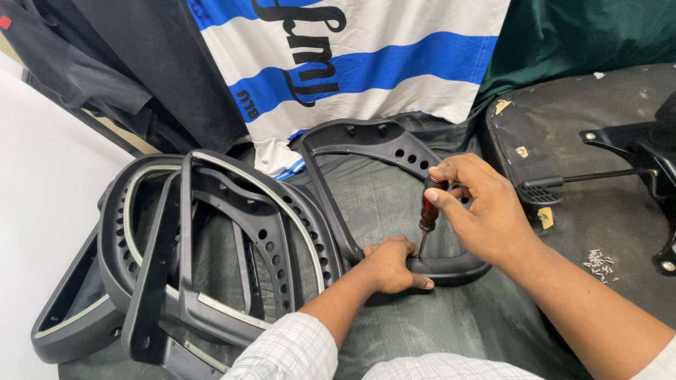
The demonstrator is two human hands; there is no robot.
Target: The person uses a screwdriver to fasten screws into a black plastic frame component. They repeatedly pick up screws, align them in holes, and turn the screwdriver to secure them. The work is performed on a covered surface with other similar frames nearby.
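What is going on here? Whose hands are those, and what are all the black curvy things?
The picture comes from a camera worn on a person's head, looking down at their own two hands. The right hand holds a screwdriver with a dark red handle, tip pointing down onto a black plastic chair frame. The left hand presses on that frame beside the tip. To the left lies a stack of similar black frames. On the right is an upside-down chair seat with a small pile of screws on it. Behind hangs a blue and white striped cloth.
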